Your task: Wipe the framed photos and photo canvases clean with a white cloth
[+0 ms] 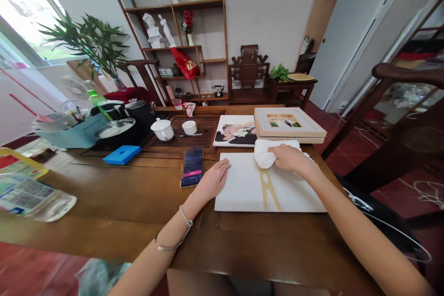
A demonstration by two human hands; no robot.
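A white flat board [243, 189] with a gold line pattern lies on the wooden table [121, 199] in front of me. My left hand [213, 179] lies flat on the board's left edge, fingers stretched out. My right hand [289, 157] is closed on a white cloth [265, 153] pressed against the board's far edge. A phone [192, 166] with a lit screen lies just left of my left hand.
Behind the board lie a photo print [234, 132] and a framed picture [287, 122] on a stack. A tea tray with a white teapot [162, 129] and cup [189, 127], a blue box [121, 154] and pots stand at the left. A dark wooden chair [405, 115] stands to the right.
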